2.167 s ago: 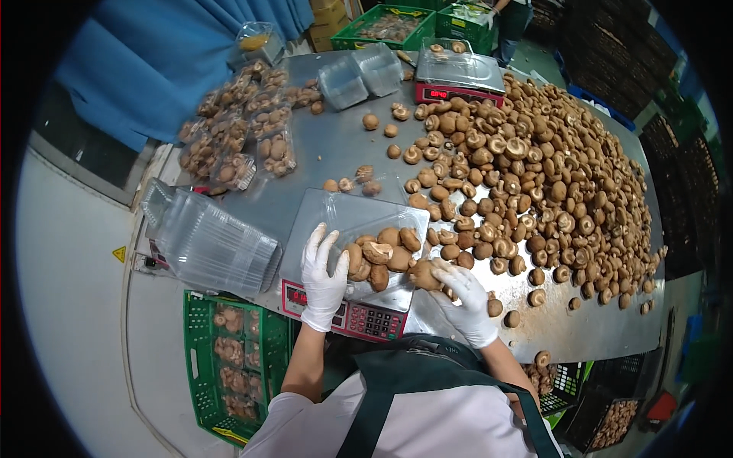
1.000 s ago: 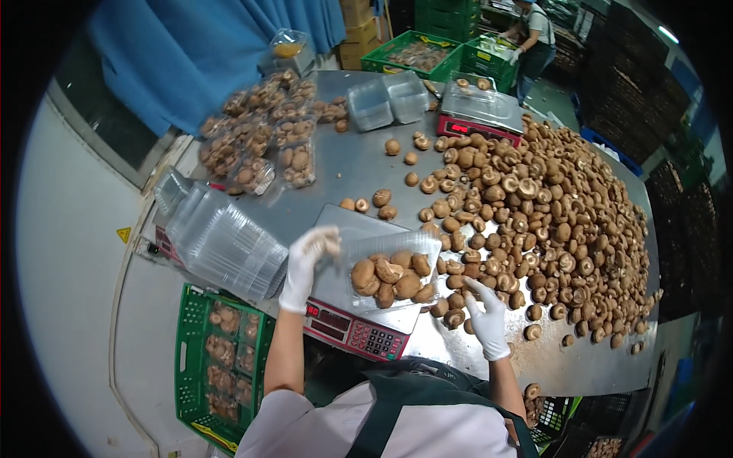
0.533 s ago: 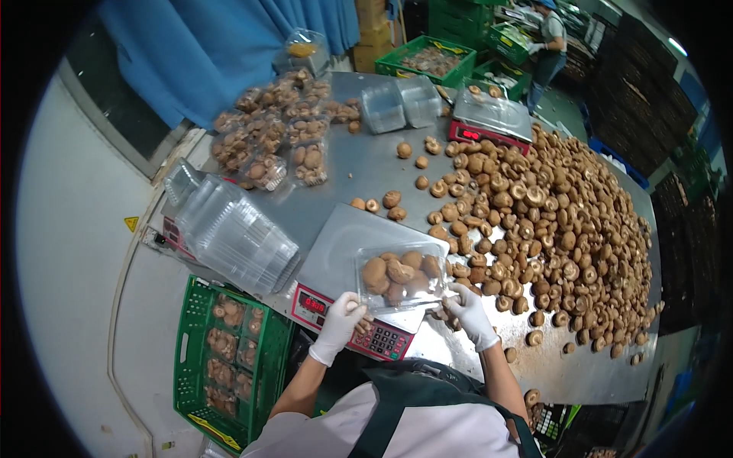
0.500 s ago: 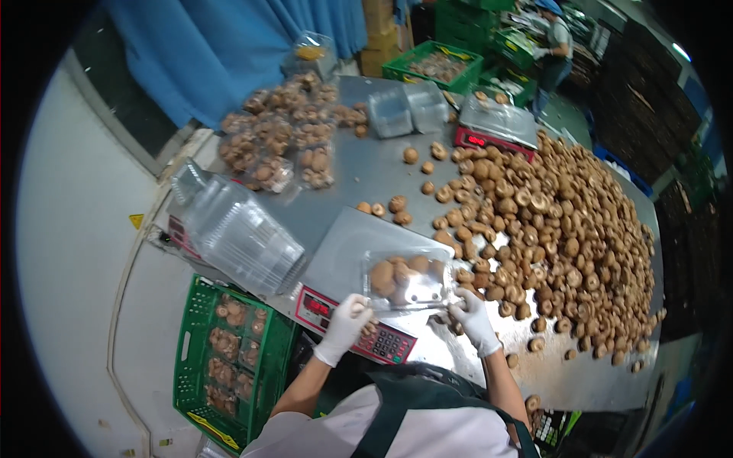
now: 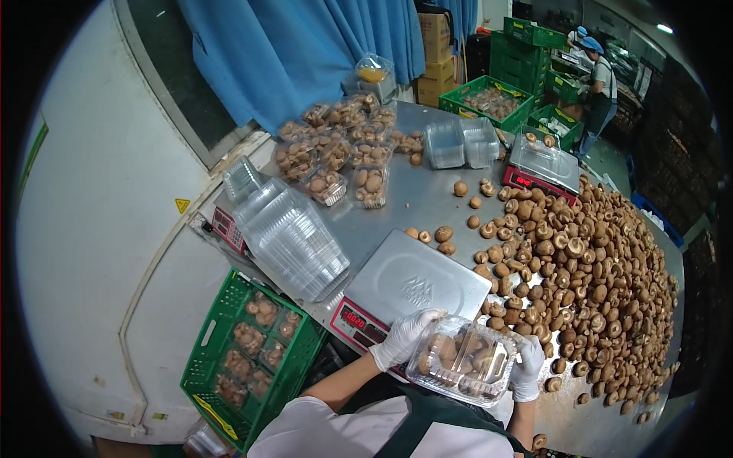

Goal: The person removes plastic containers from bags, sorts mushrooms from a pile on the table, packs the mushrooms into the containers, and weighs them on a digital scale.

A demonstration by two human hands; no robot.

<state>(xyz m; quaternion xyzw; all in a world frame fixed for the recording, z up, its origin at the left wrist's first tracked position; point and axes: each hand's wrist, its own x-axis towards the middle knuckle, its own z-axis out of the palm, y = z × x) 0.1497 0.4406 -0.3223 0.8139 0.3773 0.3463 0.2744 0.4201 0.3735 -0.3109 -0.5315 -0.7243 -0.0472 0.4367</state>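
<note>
A clear plastic box of brown mushrooms (image 5: 458,359) is held off the scale, close to my body, its lid seeming closed. My left hand (image 5: 408,340) in a white glove grips its left side, and my gloved right hand (image 5: 527,366) holds its right side. Just beyond them, the silver scale (image 5: 416,278) with a red display front has nothing on its plate. A large pile of loose mushrooms (image 5: 595,305) lies to the right on the steel table (image 5: 382,221). Stacked empty plastic boxes (image 5: 294,244) stand to the left.
Filled boxes (image 5: 321,153) lie at the back left. A second scale (image 5: 542,168) holds mushrooms at the back. A green crate (image 5: 202,351) of packed boxes sits lower left, near a white wall (image 5: 84,267). A co-worker (image 5: 599,99) stands beyond the table by green crates (image 5: 519,61).
The mushroom box has come off the scale toward my body and right, between both hands; earlier it rested on the plate. The view has turned, shifting the scene rightward.
</note>
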